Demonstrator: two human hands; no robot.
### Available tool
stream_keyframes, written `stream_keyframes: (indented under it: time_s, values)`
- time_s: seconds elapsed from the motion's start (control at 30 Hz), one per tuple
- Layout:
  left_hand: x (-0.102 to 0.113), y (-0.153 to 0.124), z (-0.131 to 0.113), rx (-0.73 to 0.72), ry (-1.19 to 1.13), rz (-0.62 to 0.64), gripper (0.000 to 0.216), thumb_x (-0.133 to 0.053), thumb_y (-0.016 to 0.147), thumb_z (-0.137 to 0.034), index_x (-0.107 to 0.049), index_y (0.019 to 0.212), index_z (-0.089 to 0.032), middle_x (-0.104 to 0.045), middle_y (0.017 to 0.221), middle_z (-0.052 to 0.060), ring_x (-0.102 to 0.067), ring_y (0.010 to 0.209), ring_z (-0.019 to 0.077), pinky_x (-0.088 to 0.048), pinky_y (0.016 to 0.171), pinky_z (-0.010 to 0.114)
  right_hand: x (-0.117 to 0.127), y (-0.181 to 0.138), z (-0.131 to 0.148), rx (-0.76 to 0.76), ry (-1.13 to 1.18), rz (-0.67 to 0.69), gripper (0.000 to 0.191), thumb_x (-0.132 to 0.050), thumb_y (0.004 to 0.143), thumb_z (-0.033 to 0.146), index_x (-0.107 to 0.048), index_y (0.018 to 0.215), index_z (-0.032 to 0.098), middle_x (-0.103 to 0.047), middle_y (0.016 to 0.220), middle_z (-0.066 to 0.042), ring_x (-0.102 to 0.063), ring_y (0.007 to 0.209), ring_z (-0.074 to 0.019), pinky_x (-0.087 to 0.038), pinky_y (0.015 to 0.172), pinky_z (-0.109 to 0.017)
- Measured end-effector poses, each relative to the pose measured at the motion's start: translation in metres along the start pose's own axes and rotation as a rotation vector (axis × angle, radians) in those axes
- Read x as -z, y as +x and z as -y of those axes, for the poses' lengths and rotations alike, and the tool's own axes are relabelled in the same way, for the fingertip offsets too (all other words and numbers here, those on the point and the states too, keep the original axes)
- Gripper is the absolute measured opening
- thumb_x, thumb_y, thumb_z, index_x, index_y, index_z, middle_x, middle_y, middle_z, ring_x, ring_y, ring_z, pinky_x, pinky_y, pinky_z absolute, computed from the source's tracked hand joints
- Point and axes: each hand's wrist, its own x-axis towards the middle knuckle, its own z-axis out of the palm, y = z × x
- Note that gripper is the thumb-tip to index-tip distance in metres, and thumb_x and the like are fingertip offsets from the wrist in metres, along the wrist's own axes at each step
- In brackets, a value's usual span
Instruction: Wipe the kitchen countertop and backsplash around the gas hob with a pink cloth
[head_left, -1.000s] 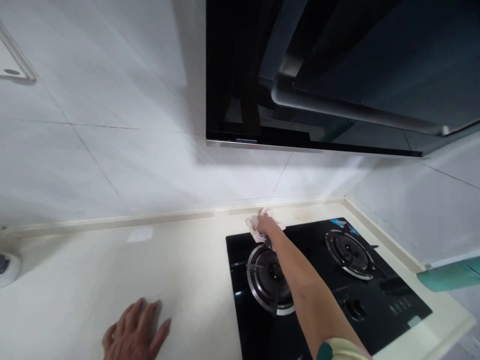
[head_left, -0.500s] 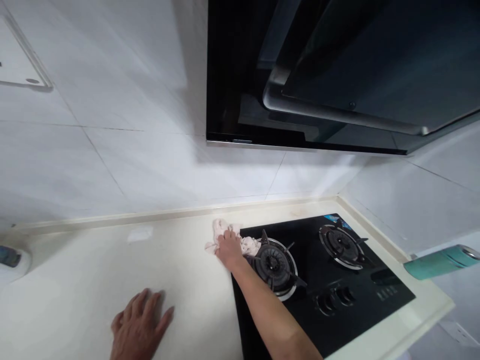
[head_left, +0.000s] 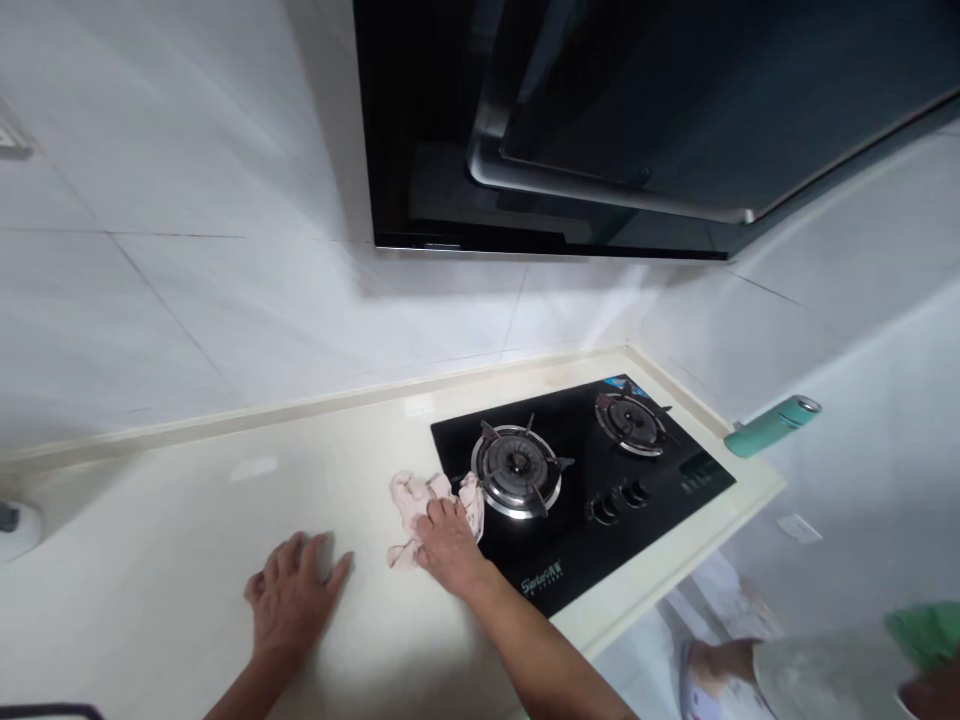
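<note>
From where I stand, everything hangs on the pale pink cloth (head_left: 411, 494) and the right hand (head_left: 448, 548) on top of it, just left of the bottom centre of the frame. The cloth lies under the fingertips and fans out past them towards the upper left, with one bunched fold to the right meeting the left edge of the black glass gas hob (head_left: 581, 432). It is too crumpled to have a real long axis; if anything, it runs slantwise, from a loose corner at lower left up to that fold beside the left burner (head_left: 517, 470). The right fingers are bent and set close together, pressing down on the fabric; the thumb is hard to make out from here, so I can't fairly say whether any cloth is pinched beneath the palm.

The left hand (head_left: 294, 592) is the farther one, lower left of centre, resting on the cream countertop (head_left: 330, 450) with its fingers slightly parted and the thumb held out towards the cloth. Bare counter lies between the two, and that hand holds nothing that I can see.

Over at the right of the frame, a green can (head_left: 772, 426) appears tilted at the counter's corner, and the dark range hood (head_left: 637, 110) fills the upper right.
</note>
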Motion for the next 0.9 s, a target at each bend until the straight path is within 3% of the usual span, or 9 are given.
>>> stream_keyframes:
  time_s: [0.17,0.27,0.37,0.47,0.57,0.67,0.77,0.9]
  values:
    - [0.000,0.002,0.000,-0.019,-0.054,-0.016,0.064,-0.032,0.104,-0.057,-0.063,0.144,-0.018,-0.049,0.160,0.022,-0.040,0.152,0.0362,-0.029,0.121,0.058,-0.013,-0.059,0.004,-0.059,0.171,-0.052,0.033,-0.070,0.091,0.027,-0.064,0.122,0.022,-0.059,0.130,-0.013,-0.051,0.123,-0.0334,-0.044,0.111,-0.055]
    - [-0.002,0.001,0.000,-0.042,-0.062,-0.050,0.065,-0.030,0.104,-0.058,-0.064,0.142,-0.017,-0.049,0.159,0.023,-0.039,0.151,0.0363,-0.030,0.120,0.058,-0.020,-0.111,-0.003,-0.076,0.362,-0.191,0.045,-0.063,0.089,0.020,-0.059,0.133,0.026,-0.057,0.126,-0.010,-0.053,0.119,-0.0288,-0.048,0.108,-0.048]
    - [-0.003,0.001,-0.002,-0.060,-0.056,-0.090,0.065,-0.029,0.105,-0.056,-0.065,0.141,-0.015,-0.050,0.157,0.024,-0.039,0.150,0.0369,-0.029,0.119,0.059,-0.012,-0.165,-0.031,-0.182,0.473,-0.403,0.061,-0.052,0.091,0.018,-0.051,0.151,0.029,-0.055,0.125,-0.009,-0.055,0.118,-0.0275,-0.050,0.109,-0.046]
    - [-0.004,0.001,-0.003,-0.057,-0.054,-0.079,0.065,-0.030,0.104,-0.056,-0.064,0.141,-0.014,-0.050,0.156,0.025,-0.039,0.150,0.0373,-0.029,0.119,0.059,0.015,-0.200,-0.081,-0.436,0.453,-0.538,0.050,-0.042,0.097,0.023,-0.063,0.143,0.027,-0.053,0.116,-0.010,-0.059,0.110,-0.0280,-0.053,0.104,-0.046]
    - [-0.005,0.002,-0.002,-0.054,-0.051,-0.057,0.064,-0.031,0.104,-0.056,-0.065,0.140,-0.015,-0.049,0.156,0.024,-0.039,0.150,0.0371,-0.029,0.120,0.059,0.046,-0.201,-0.137,-0.717,0.322,-0.530,0.051,-0.039,0.100,0.027,-0.067,0.142,0.023,-0.053,0.127,-0.015,-0.058,0.123,-0.0306,-0.049,0.113,-0.045]
    - [-0.007,0.004,-0.001,-0.052,-0.061,-0.065,0.065,-0.030,0.104,-0.058,-0.064,0.140,-0.016,-0.050,0.156,0.024,-0.039,0.150,0.0380,-0.029,0.120,0.060,0.059,-0.177,-0.166,-0.896,0.162,-0.292,0.057,-0.047,0.101,0.035,-0.057,0.157,0.032,-0.047,0.157,-0.013,-0.044,0.145,-0.0349,-0.040,0.120,-0.052]
    - [-0.007,0.004,-0.001,-0.051,-0.069,-0.078,0.067,-0.028,0.104,-0.058,-0.064,0.140,-0.016,-0.050,0.156,0.024,-0.039,0.150,0.0388,-0.029,0.119,0.060,0.047,-0.152,-0.157,-0.990,0.000,-0.150,0.058,-0.051,0.103,0.048,-0.051,0.160,0.037,-0.043,0.167,-0.010,-0.040,0.148,-0.0391,-0.039,0.116,-0.062]
    - [-0.005,0.003,-0.003,-0.052,-0.064,-0.048,0.067,-0.027,0.104,-0.058,-0.064,0.141,-0.015,-0.049,0.158,0.025,-0.038,0.151,0.0392,-0.029,0.119,0.060,0.012,-0.140,-0.102,-0.970,-0.140,-0.257,0.046,-0.052,0.105,0.042,-0.062,0.149,0.029,-0.053,0.157,-0.018,-0.048,0.137,-0.0413,-0.045,0.105,-0.063]
